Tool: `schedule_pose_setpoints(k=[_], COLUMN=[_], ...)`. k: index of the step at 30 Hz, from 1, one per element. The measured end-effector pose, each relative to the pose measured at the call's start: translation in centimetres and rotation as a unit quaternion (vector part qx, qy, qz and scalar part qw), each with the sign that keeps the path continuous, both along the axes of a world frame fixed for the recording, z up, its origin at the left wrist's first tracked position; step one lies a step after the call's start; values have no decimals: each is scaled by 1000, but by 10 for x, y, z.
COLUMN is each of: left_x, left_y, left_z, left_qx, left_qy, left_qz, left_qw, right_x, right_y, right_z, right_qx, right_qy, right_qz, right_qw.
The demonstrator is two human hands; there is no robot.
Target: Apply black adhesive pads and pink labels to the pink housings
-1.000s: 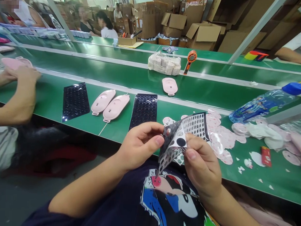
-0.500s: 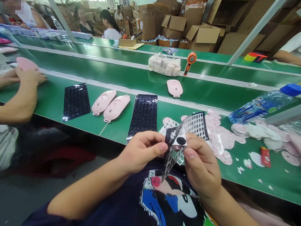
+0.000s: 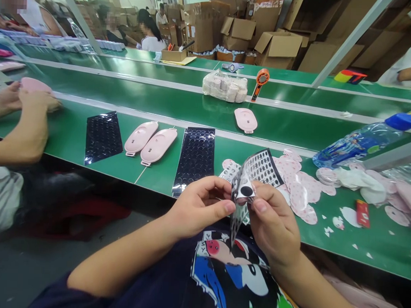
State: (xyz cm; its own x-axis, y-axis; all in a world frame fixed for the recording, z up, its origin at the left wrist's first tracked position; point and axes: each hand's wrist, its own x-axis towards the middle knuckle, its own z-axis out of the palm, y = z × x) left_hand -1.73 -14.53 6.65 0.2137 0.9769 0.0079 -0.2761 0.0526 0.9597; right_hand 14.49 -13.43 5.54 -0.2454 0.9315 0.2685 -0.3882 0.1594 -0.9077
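My right hand [image 3: 273,223] pinches a bent, mostly used sheet of black round stickers [image 3: 255,173] in front of my chest. My left hand [image 3: 198,205] is closed in a pinch at the sheet's lower left edge, thumb and fingers pressed on it. One black dot remains near my right thumb. A full black sticker sheet [image 3: 196,156] lies flat on the green table [image 3: 157,170] just ahead of my left hand. Two pink oval covers [image 3: 150,141] lie side by side further left.
Another black sheet [image 3: 103,137] lies at the left. A co-worker's hands [image 3: 28,100] hold a pink part at far left. One pink cover [image 3: 246,120] rides the conveyor. Pink backing discs [image 3: 302,184], a water bottle [image 3: 361,141] and a red lighter [image 3: 361,212] lie at right.
My hands drew closer together and the sheet folded tighter. The pink cover on the conveyor moved to the right. The co-worker's hands shifted slightly at far left.
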Motion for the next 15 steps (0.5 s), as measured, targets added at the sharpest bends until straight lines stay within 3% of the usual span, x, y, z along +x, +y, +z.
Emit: schedule_pose_setpoints(k=[3,8,11,15], left_x=[1,8,13,18], left_y=[-1,0,3,6], left_z=[-1,3,6,8], left_qx=[79,250,289,282], left_qy=[81,200,217,188], left_qz=[2,13,19,18], left_qw=[994,947,932,941], right_x=[-2,0,2,4], right_y=[1,5,7,9], right_z=[2,8,13,16], right_qx=[-33,-47,-45,-50], right_qy=[33,52,61,65], right_qz=[-12,-37,-62,-71], right_qw=[999,997,995,994])
